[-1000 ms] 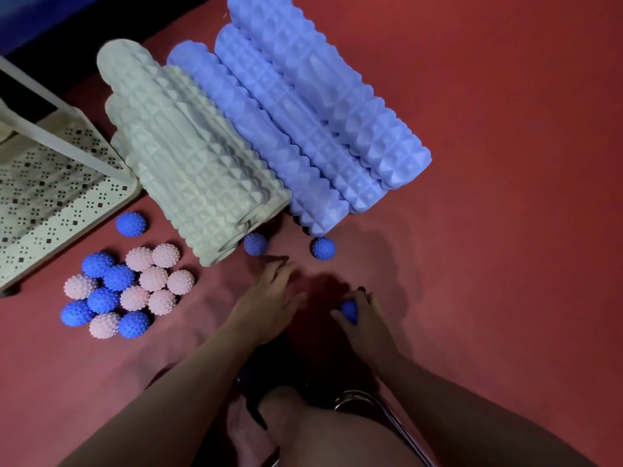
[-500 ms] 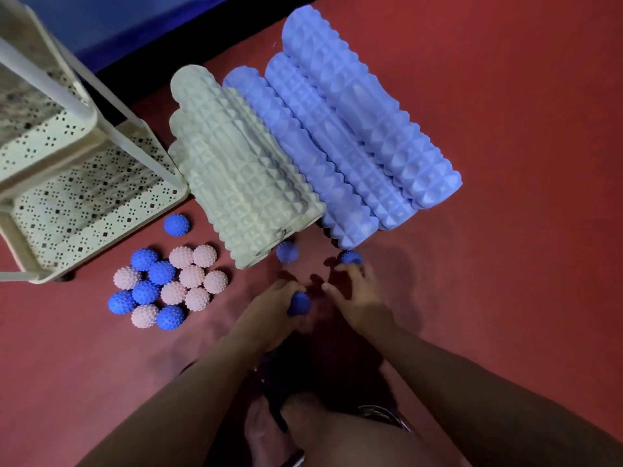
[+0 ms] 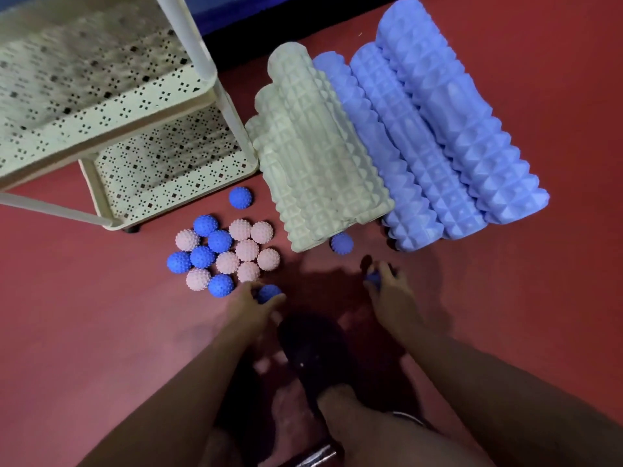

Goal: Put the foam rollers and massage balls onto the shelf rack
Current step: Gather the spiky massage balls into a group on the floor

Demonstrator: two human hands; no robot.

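Observation:
My left hand [image 3: 251, 306] grips a blue spiky massage ball [image 3: 268, 293] just right of a cluster of several blue and pink spiky balls [image 3: 224, 256] on the red floor. My right hand [image 3: 391, 294] holds another blue ball [image 3: 372, 279]. One loose blue ball [image 3: 342, 243] lies at the end of the pale green foam rollers [image 3: 313, 156]. Three blue foam rollers [image 3: 431, 129] lie beside them to the right. Another blue ball [image 3: 240, 197] sits by the cream shelf rack [image 3: 188, 163] at upper left.
The rack has perforated tiers and slim posts [image 3: 219, 92], its lower corner close to the green rollers. A dark blue wall base [image 3: 269, 15] runs behind. My knee and a dark shoe [image 3: 310, 352] are at the bottom centre. Red floor stretches to the right.
My left hand carried its blue ball leftward to the edge of the ball cluster. My right hand picked up the loose blue ball near the blue rollers. The view shifted left toward the rack.

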